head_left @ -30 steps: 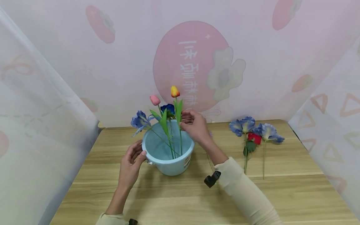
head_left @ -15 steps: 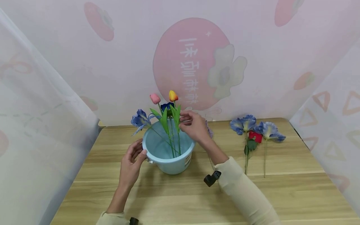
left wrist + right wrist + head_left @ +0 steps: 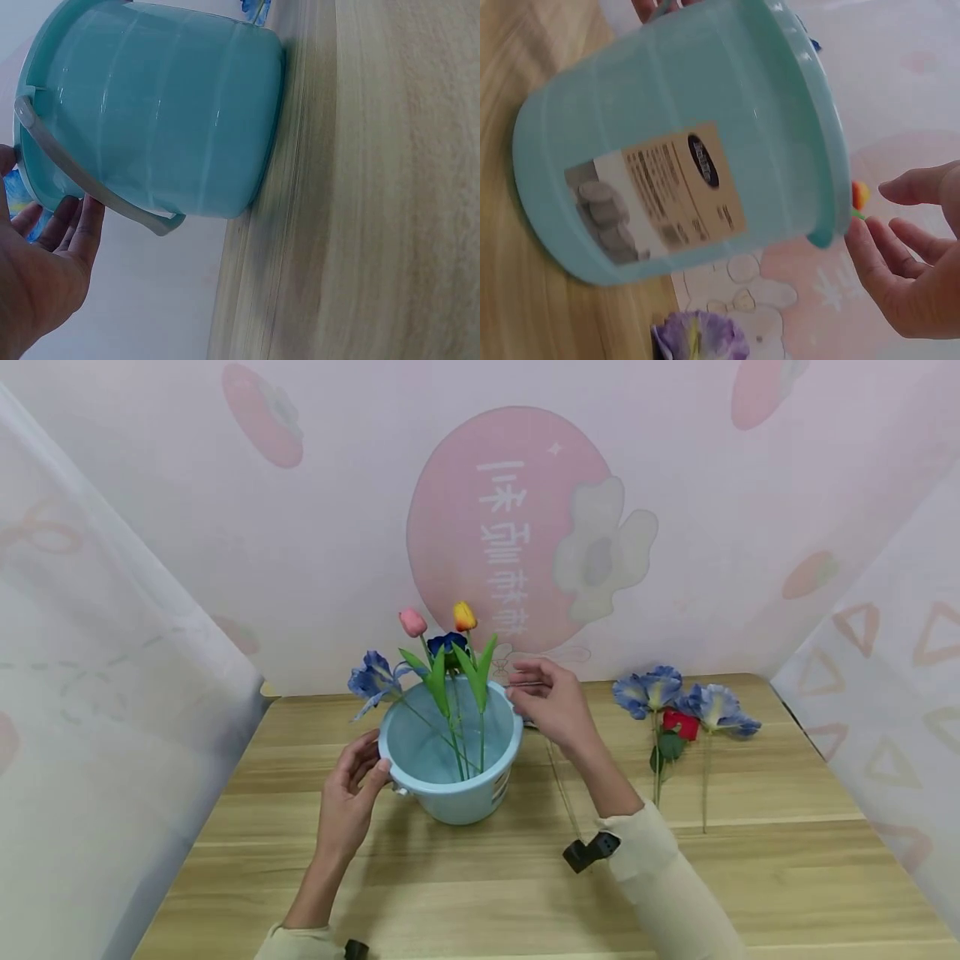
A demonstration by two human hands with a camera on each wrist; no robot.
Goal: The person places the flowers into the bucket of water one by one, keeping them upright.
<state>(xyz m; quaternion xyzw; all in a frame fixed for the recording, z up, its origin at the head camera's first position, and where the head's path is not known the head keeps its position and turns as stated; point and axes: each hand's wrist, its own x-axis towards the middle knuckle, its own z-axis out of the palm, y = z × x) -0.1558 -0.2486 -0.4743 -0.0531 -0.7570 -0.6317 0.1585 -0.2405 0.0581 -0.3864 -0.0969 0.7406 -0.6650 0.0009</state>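
A light blue bucket (image 3: 457,806) stands upright on the table. My left hand (image 3: 348,793) holds its left rim, thumb on the edge and fingers outside by the grey handle (image 3: 97,180). Leaning in the bucket are a yellow-red tulip (image 3: 464,616), a pink tulip (image 3: 412,622), a dark blue flower (image 3: 447,644) and a light blue iris (image 3: 371,679). My right hand (image 3: 553,703) is beside the right rim, thumb and fingers apart and holding nothing. In the right wrist view its fingertips are close to the rim.
Two blue irises (image 3: 648,691) and a red rose (image 3: 680,724) lie on the wooden table (image 3: 465,902) at the right. A purple flower (image 3: 703,335) lies right of the bucket, partly behind my right hand in the head view. A printed backdrop (image 3: 337,527) rises behind.
My right hand has let go of the yellow-red tulip and drawn back to the right, past the rim. The tulip sits slightly lower, its leaves spread. My left hand stays on the rim.
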